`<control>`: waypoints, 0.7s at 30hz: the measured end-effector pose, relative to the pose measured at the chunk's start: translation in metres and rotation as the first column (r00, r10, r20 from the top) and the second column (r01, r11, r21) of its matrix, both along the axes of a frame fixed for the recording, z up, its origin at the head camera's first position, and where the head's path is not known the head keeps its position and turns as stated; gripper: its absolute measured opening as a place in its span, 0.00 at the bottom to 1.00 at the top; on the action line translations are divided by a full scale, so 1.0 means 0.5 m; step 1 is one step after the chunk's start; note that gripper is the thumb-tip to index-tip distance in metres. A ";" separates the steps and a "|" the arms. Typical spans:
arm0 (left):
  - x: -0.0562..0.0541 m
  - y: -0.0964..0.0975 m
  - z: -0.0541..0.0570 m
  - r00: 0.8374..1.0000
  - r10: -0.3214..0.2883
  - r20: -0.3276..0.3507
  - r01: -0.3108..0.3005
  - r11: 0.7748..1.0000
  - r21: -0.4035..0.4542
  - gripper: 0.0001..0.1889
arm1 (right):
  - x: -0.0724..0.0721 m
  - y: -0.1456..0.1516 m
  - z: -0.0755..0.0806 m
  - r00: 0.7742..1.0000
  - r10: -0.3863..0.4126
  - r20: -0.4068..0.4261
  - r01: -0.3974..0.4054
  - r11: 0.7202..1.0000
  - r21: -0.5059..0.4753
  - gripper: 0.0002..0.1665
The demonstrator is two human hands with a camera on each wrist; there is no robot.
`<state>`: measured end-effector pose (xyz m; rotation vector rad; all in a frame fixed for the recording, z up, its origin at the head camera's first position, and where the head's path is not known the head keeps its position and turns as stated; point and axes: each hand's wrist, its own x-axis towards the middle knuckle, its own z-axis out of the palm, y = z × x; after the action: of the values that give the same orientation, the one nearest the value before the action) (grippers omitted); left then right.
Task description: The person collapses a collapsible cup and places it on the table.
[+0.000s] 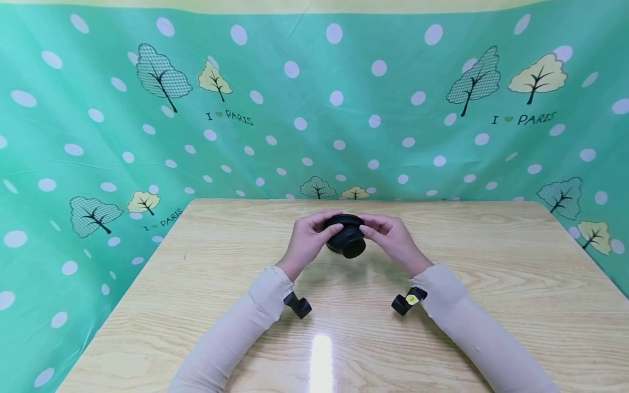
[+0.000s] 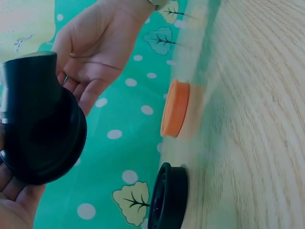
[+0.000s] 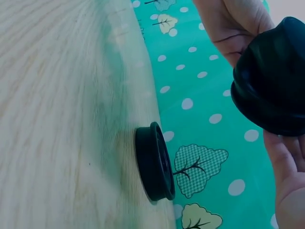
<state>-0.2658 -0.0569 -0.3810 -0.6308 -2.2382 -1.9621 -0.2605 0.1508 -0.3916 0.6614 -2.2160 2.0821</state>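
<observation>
Both hands hold up a glossy black fitting [image 1: 352, 240], with a wide round flange and a narrower neck angled toward the camera. My left hand [image 1: 307, 240] grips the left side of its rim, thumb in front and fingers behind. On the opposite side, my right hand [image 1: 390, 237] pinches the rim in the same way. The left wrist view shows the fitting [image 2: 43, 119] raised above the tabletop, between both palms. Beneath it, a low black ring-shaped piece [image 2: 169, 198] rests on the table, seen also in the right wrist view as a black ring [image 3: 155, 162].
An orange ring-shaped piece [image 2: 175, 109] lies on the wood-grain table [image 1: 221, 262], beyond the black one and mostly behind my right hand in the head view. A green dotted cloth [image 1: 339, 120] hangs along the table's back edge and sides.
</observation>
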 end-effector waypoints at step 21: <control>0.001 0.002 -0.011 0.994 -0.057 -0.090 0.034 0.971 -0.237 0.17 | 0.005 -0.010 0.002 0.998 -0.036 -0.053 0.046 0.978 0.202 0.18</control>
<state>-0.2655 -0.0557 -0.3865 -0.7908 -2.4361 -1.6581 -0.2581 0.1456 -0.3908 0.6639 -2.4138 1.8156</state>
